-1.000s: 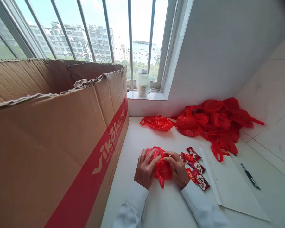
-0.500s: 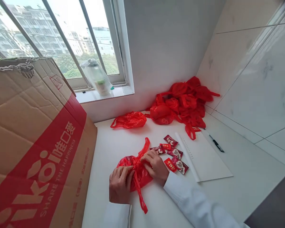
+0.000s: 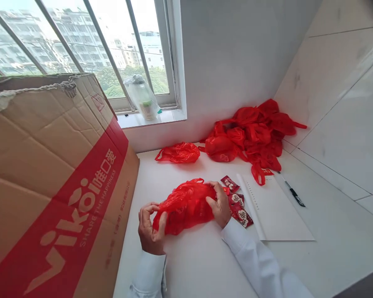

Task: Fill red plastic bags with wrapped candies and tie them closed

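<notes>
A crumpled red plastic bag [image 3: 185,205] lies stretched between both my hands on the white counter [image 3: 199,265]. My left hand [image 3: 149,229] pinches its left end. My right hand [image 3: 219,203] grips its right end, fingers curled over the plastic. Several small red candy packets [image 3: 240,205] lie just right of my right hand, partly hidden by it.
A big brown and red cardboard box [image 3: 52,186] fills the left side. A lone red bag [image 3: 178,152] and a heap of red bags [image 3: 251,138] lie by the back wall. White paper [image 3: 276,211] and a black pen [image 3: 294,192] sit at right. A wrapped jar [image 3: 143,99] stands on the windowsill.
The bag, bunched with its handles gathered between my hands before, is now pulled out wide. My left hand has shifted to its left end and my right to its right end.
</notes>
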A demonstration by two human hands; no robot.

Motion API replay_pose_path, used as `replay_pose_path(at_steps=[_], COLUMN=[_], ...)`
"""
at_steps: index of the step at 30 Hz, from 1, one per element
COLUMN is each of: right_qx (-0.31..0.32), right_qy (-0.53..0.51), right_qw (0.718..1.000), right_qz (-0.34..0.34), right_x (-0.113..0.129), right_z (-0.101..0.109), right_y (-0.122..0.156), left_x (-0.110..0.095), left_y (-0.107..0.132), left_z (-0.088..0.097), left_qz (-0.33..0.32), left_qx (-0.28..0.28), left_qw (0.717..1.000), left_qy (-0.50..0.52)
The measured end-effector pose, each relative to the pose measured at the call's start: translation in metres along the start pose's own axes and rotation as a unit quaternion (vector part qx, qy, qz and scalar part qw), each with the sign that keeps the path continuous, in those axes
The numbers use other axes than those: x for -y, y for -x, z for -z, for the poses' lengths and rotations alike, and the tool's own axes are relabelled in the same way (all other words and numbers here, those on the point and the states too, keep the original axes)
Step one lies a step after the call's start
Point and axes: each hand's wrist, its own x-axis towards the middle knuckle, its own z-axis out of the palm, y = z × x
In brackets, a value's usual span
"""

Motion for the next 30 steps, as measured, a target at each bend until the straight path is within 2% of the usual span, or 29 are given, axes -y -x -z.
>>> replay_pose_path(at_steps=[4,7,9,12,14,18,20,22,24,25,27,29,30], right_qx=[0.069,0.08,0.063,0.022,0.013,0.015,0.025,0.014,-0.023,-0.027,0.038,0.144,0.188], right_qy=[0.017,-0.009,-0.04,-0.094,-0.135,-0.201,-0.205,-0.156,-0.068,-0.03,0.029,0.117,0.181], right_qw=[0.997,0.997,0.997,0.994,0.988,0.978,0.978,0.987,0.997,0.994,0.971,0.928,0.902], right_qz=[0.022,0.011,-0.01,-0.054,-0.067,-0.05,-0.039,-0.023,0.042,0.099,0.233,0.324,0.343], right_x=[0.016,0.02,0.019,0.015,0.015,0.024,0.036,0.052,0.072,0.082,0.101,0.114,0.118], right_z=[-0.012,-0.015,-0.013,-0.006,-0.002,0.01,0.019,0.026,0.031,0.031,0.025,0.014,0.007], right_y=[0.011,0.017,0.018,0.017,0.014,0.007,0.005,0.003,0.001,-0.001,-0.007,-0.018,-0.025], left_x=[-0.016,-0.018,-0.016,-0.014,-0.019,-0.043,-0.059,-0.075,-0.089,-0.094,-0.097,-0.092,-0.087], left_y=[0.007,0.006,0.002,-0.006,-0.01,-0.01,-0.008,-0.006,-0.005,-0.007,-0.012,-0.022,-0.028], left_z=[-0.003,0.003,0.01,0.021,0.026,0.038,0.047,0.055,0.059,0.058,0.052,0.042,0.037], left_qz=[-0.016,0.003,0.037,0.09,0.097,0.042,-0.02,-0.105,-0.207,-0.255,-0.316,-0.318,-0.301], left_qx=[0.011,0.008,-0.025,-0.104,-0.135,-0.127,-0.129,-0.144,-0.125,-0.093,-0.007,0.064,0.084], left_qw=[0.999,0.999,0.996,0.981,0.973,0.982,0.988,0.984,0.969,0.96,0.942,0.931,0.93], left_qy=[0.027,0.053,0.081,0.134,0.159,0.137,0.089,0.022,-0.042,-0.068,-0.113,-0.165,-0.194])
